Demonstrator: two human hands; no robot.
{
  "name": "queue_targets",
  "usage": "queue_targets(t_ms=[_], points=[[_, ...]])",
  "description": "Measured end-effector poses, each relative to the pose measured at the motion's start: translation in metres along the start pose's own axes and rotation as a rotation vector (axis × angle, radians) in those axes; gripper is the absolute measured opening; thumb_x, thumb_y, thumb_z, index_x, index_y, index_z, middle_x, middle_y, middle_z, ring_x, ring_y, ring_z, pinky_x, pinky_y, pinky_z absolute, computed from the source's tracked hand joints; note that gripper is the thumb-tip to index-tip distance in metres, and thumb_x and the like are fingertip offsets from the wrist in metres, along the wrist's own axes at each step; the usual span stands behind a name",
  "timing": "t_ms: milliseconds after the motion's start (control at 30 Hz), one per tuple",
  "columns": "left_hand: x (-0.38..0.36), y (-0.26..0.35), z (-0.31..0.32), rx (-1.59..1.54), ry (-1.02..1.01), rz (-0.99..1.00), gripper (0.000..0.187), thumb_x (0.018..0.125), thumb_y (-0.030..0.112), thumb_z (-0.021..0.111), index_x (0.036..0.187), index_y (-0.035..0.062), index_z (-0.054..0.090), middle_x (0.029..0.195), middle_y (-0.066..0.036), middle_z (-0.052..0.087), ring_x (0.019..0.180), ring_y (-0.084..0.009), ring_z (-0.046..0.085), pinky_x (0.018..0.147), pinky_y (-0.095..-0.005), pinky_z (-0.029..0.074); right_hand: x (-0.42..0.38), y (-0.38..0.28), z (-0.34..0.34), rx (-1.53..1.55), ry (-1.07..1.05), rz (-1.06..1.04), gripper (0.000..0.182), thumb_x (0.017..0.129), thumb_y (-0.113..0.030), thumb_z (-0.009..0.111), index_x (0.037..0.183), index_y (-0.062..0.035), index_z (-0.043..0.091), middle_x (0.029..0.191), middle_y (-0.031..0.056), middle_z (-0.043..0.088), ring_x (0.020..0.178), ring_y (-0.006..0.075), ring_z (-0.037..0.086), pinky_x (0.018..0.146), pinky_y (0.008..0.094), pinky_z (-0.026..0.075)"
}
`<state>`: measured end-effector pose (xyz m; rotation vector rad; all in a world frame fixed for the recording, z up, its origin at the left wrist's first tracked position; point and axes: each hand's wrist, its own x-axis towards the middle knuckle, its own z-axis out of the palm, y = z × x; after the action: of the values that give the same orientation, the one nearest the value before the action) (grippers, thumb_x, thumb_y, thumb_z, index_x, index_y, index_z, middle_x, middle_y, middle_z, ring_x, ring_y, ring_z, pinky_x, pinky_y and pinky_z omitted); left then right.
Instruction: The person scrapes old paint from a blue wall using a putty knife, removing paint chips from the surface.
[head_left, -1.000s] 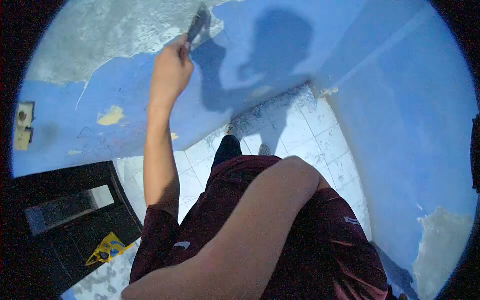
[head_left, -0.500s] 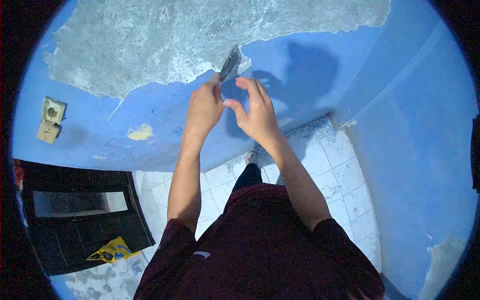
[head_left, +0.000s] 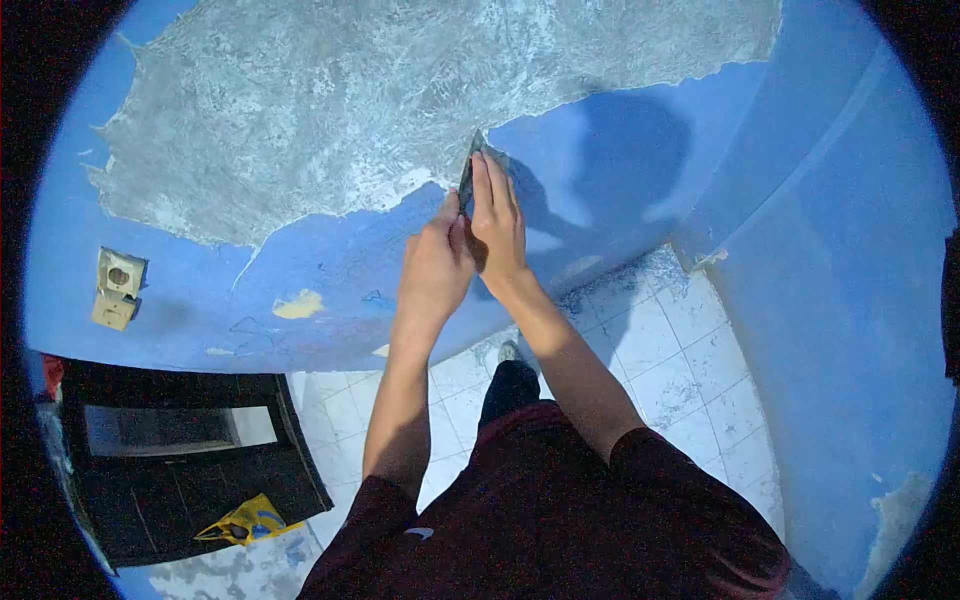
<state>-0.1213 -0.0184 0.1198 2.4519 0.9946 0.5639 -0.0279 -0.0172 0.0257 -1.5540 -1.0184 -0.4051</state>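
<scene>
A scraper (head_left: 467,186) with a dark, flat blade points up at the wall, its tip at the edge where blue paint meets bare grey plaster (head_left: 320,110). My left hand (head_left: 437,262) is closed around its lower end, so the handle is hidden. My right hand (head_left: 497,222) presses against the blade from the right, fingers straight and held together, thumb out of sight. The two hands touch each other. Below them runs the blue painted wall (head_left: 400,255).
A light switch and socket plate (head_left: 118,290) is on the wall at left. A dark door or panel (head_left: 180,500) with a glass pane is at lower left, with a yellow bag (head_left: 247,522) by it. White floor tiles (head_left: 650,340) meet a blue side wall (head_left: 830,300) at right.
My right hand has come up and left from beside the scraper onto its blade. The view has shifted, so the wall appears lower in the picture.
</scene>
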Motion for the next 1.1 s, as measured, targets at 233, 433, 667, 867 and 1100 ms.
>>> queue_targets(t_ms=[233, 433, 667, 867, 1100], points=[[0.002, 0.005, -0.004, -0.059, -0.063, -0.037, 0.041, 0.089, 0.002, 0.047, 0.129, -0.0066, 0.051, 0.094, -0.034, 0.060, 0.092, -0.0440, 0.064, 0.076, -0.0418, 0.049, 0.000, -0.006, 0.019, -0.112, 0.062, 0.108, 0.050, 0.085, -0.006, 0.056, 0.132, 0.0070, 0.045, 0.126, 0.0215, 0.052, 0.115, 0.0367, 0.053, 0.098, 0.0416, 0.047], [0.010, -0.003, -0.015, -0.073, -0.082, 0.115, 0.041, 0.087, 0.000, 0.049, 0.127, -0.0110, 0.047, 0.079, -0.033, 0.060, 0.077, -0.0471, 0.063, 0.064, -0.0496, 0.049, 0.001, -0.012, 0.021, -0.102, 0.041, 0.127, 0.056, 0.082, -0.005, 0.058, 0.134, 0.0092, 0.043, 0.127, 0.0244, 0.050, 0.112, 0.0402, 0.054, 0.095, 0.0422, 0.047], [0.008, -0.013, -0.009, 0.009, -0.153, 0.130, 0.047, 0.083, -0.003, 0.051, 0.128, -0.0143, 0.045, 0.077, -0.034, 0.060, 0.075, -0.0456, 0.064, 0.062, -0.0488, 0.049, 0.008, -0.005, 0.034, -0.229, 0.247, 0.035, 0.050, 0.079, -0.002, 0.061, 0.127, 0.0081, 0.053, 0.114, 0.0195, 0.057, 0.098, 0.0341, 0.059, 0.082, 0.0403, 0.052], [0.017, 0.008, -0.030, -0.022, -0.347, -0.039, 0.050, 0.080, -0.007, 0.048, 0.129, -0.0130, 0.047, 0.092, -0.038, 0.054, 0.091, -0.0473, 0.060, 0.071, -0.0398, 0.050, 0.005, -0.019, 0.036, -0.155, 0.290, 0.130, 0.050, 0.077, 0.001, 0.061, 0.126, 0.0076, 0.055, 0.114, 0.0200, 0.058, 0.091, 0.0331, 0.060, 0.078, 0.0383, 0.052], [0.034, -0.007, -0.036, 0.059, -0.292, 0.171, 0.046, 0.082, -0.005, 0.051, 0.127, -0.0152, 0.045, 0.075, -0.035, 0.058, 0.072, -0.0462, 0.063, 0.061, -0.0490, 0.049, 0.016, -0.028, 0.032, -0.167, 0.195, 0.216, 0.056, 0.081, -0.007, 0.057, 0.132, 0.0121, 0.044, 0.123, 0.0256, 0.052, 0.106, 0.0398, 0.055, 0.091, 0.0448, 0.048]])
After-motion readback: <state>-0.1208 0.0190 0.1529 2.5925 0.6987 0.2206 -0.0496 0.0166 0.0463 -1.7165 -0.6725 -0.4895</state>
